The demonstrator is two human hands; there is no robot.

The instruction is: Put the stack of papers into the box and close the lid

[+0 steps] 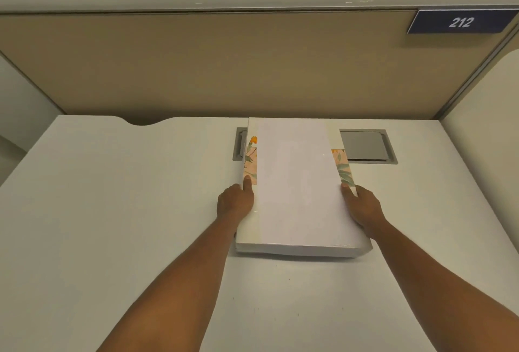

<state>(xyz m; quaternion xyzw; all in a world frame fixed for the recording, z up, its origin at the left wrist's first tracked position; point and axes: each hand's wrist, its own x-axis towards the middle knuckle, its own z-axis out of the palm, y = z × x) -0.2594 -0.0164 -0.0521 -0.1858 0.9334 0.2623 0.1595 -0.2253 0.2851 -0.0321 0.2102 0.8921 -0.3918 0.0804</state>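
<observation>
The thick white stack of papers (297,186) is gripped at both long edges by the left hand (236,202) and right hand (362,208), held lengthwise directly above the floral-lined cardboard box (345,172) on the white tabletop (140,211).

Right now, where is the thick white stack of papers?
In the head view, the thick white stack of papers is mid-desk, gripped between the left hand and right hand, above the floral-lined box on the white desk.
</observation>
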